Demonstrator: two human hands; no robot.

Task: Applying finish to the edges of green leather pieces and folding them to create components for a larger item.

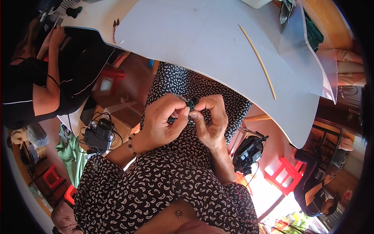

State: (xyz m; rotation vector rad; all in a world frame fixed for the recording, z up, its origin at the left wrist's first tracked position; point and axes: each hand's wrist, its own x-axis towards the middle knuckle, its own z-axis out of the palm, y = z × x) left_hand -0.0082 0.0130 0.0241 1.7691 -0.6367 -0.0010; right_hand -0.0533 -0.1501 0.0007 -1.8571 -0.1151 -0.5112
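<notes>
A small dark green, crumpled piece [192, 103], perhaps fabric, sits between my two hands above my lap. Thumb and forefinger of my left hand [165, 119] are closed on its left side. On the other side my right hand [212, 119] pinches it between thumb and bent forefinger. The fingertips nearly meet and cover part of the piece, so its full shape is hidden. Beneath both hands lies the black-and-white patterned cloth [167, 82] over my lap.
Ahead is a pale table [187, 31] with a thin yellow stick [258, 60] on it. A co-worker [46, 85] works at the left. Black cables and adapters [101, 132] lie on a box. Right of me are a black bag [249, 154], a red stool [284, 175] and another person [315, 191].
</notes>
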